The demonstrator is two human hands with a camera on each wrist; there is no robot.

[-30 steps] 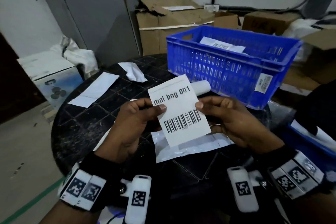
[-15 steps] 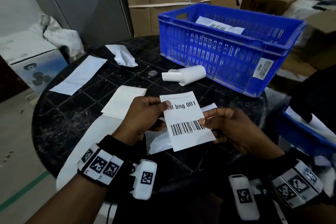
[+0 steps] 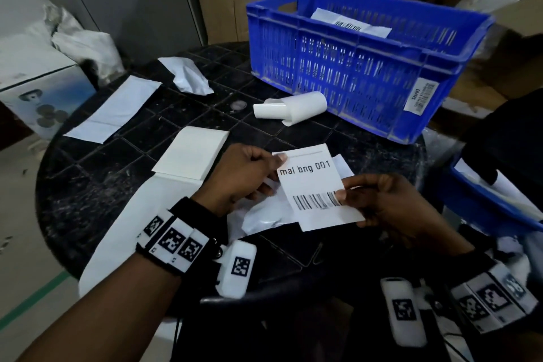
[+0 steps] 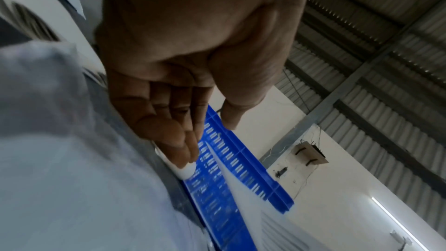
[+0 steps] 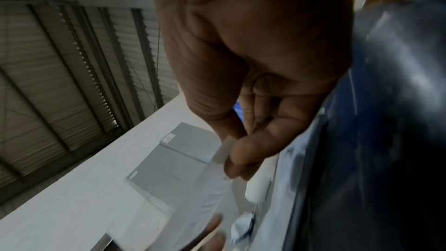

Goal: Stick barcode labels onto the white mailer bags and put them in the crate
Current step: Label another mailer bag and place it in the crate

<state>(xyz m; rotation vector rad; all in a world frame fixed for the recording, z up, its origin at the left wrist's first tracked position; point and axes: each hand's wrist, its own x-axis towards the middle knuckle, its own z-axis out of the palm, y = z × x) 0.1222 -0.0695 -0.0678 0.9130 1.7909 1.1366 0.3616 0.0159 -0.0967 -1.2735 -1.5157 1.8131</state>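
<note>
While both hands hold it just above the bench [image 3: 88, 179], the barcode label [image 3: 317, 185], printed "mal bng 001", sits tilted over a crumpled white mailer bag [image 3: 264, 214] lying on the dark round bench top. The left hand [image 3: 244, 176] pinches the label's upper left corner between thumb and fingers; in the left wrist view its fingers [image 4: 173, 131] curl in together toward the thumb. The right hand [image 3: 382, 206] clamps the label's right edge beside the barcode, thumb on top and fingers below, as the right wrist view shows at the paper's edge [image 5: 222, 152].

Beyond the hands, a curled strip of label backing [image 3: 291, 107] lies on the bench just beside the blue crate [image 3: 367, 79], which stands at the far right of the bench and already contains a labelled mailer bag [image 3: 349, 22]. A flat stack of white sheets [image 3: 191, 156] rests just left of the left hand, with a long flat white bag [image 3: 114, 109] and a crumpled white piece [image 3: 188, 76] farther left.
</note>
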